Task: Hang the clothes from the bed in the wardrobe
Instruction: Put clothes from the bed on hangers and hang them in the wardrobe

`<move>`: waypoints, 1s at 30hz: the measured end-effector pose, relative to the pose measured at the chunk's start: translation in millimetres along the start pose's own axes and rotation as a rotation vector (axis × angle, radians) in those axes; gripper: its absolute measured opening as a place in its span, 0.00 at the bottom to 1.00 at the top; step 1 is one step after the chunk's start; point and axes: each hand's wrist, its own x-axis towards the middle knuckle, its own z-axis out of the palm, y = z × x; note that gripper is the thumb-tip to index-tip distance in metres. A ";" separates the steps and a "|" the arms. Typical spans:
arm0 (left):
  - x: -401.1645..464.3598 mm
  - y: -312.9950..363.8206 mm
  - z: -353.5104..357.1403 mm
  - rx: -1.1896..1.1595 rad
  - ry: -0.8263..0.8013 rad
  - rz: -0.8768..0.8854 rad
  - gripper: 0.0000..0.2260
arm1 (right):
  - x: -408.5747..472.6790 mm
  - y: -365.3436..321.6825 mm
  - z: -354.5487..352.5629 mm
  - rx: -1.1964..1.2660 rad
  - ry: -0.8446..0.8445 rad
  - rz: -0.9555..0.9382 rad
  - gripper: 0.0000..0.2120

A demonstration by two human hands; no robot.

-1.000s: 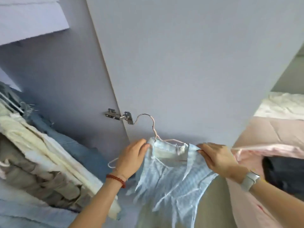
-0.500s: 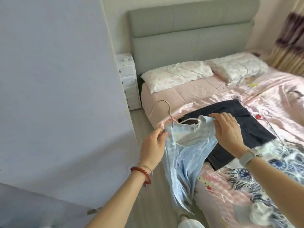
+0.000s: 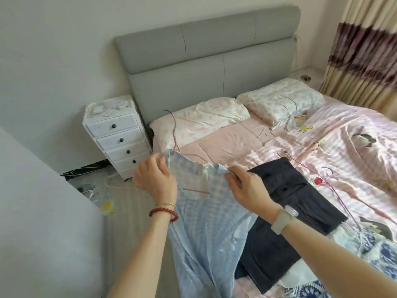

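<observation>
Far left: we note a plain grey panel (image 3: 43, 211), possibly the wardrobe's door or side; its inside is out of view. Beyond it, a white drawer unit (image 3: 117, 134) stands against the wall beside the headboard, with loose wire hangers (image 3: 96, 188) on the floor at its foot.

Centre-left: our left hand (image 3: 155, 179) pinches the left shoulder of a light blue checked garment (image 3: 204, 229), fingers curled on the cloth. A thin wire hanger (image 3: 174, 136) is threaded through the neck; its hook stands above the collar, free of any rail.

Centre: our right hand (image 3: 247, 190) grips the garment's right shoulder, fingers curled round the edge. The garment hangs between the two hands over the floor beside the bed (image 3: 225, 145), its hem out of frame below.

Right: a dark garment (image 3: 285, 216) lies flat on the pink bedcover, not on a hanger. More empty hangers (image 3: 287, 112) lie across the pillows and cover.

Progress, our judgement: the blue garment is on its hanger but not yet hung. Left to do: carry it to the rail, then fit and hang the dark garment. How many pieces already hang we cannot tell.
</observation>
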 end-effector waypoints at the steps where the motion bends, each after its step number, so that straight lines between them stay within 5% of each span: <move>1: 14.4 2.8 5.2 -0.003 0.028 0.010 0.09 | 15.3 -0.4 6.4 0.057 0.007 0.011 0.07; 8: 117.0 33.5 59.1 -0.130 -0.018 0.142 0.14 | 117.9 8.2 33.3 0.271 0.076 0.041 0.06; 15: 172.9 63.5 159.1 -0.155 -0.347 0.354 0.20 | 195.6 73.2 41.5 0.321 0.280 0.238 0.14; 22: 139.6 72.3 296.4 0.063 -0.717 0.446 0.22 | 233.4 213.9 41.1 0.263 0.426 0.534 0.19; 30: 7.0 -19.1 445.8 0.378 -1.253 0.302 0.25 | 204.2 426.4 89.2 0.062 0.295 0.855 0.16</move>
